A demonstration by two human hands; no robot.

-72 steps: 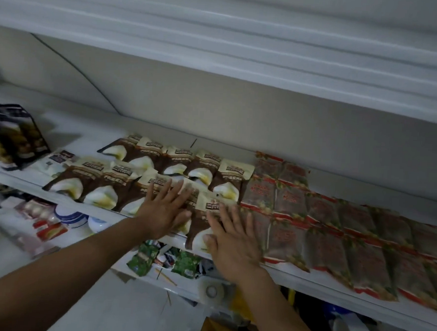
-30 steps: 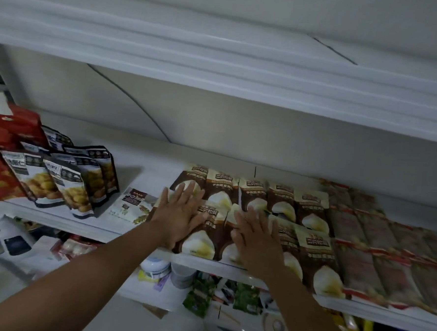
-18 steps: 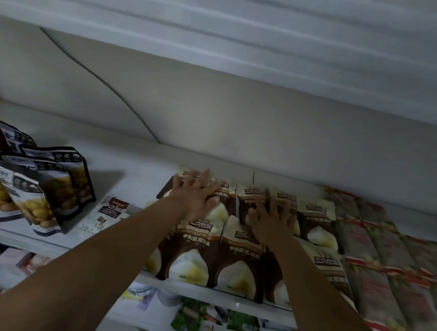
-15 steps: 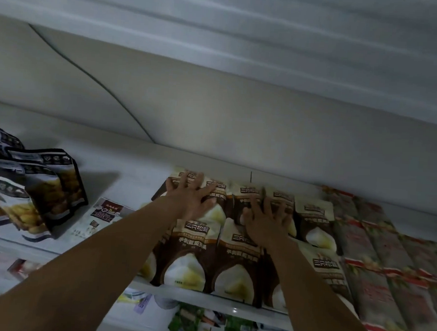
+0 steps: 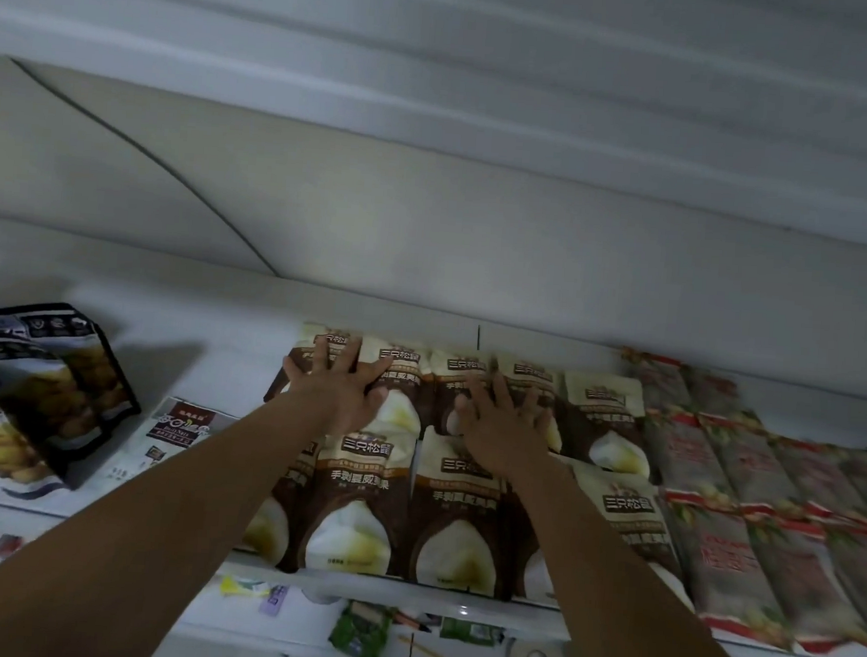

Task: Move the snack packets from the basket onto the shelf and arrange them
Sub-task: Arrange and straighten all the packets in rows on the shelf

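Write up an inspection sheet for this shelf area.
Surface: white shelf, bare at back left.
Job's things: brown packets flat in two rows; red packets flat to their right.
Clutter: black pouches leaning at left; flat white packet beside them.
Hands: left hand and right hand, fingers spread, press on back-row brown packets.
Cables: nothing seen.
Surroundings: upper shelf overhead; lower shelf with small items below.

A: Where are the snack packets [image 5: 361, 481]?
B: Flat on the white shelf [image 5: 227, 346], in two rows, brown with cream tops.
A: Tidy?
B: Front row reaches the shelf's edge, its tops lapping over the back row.
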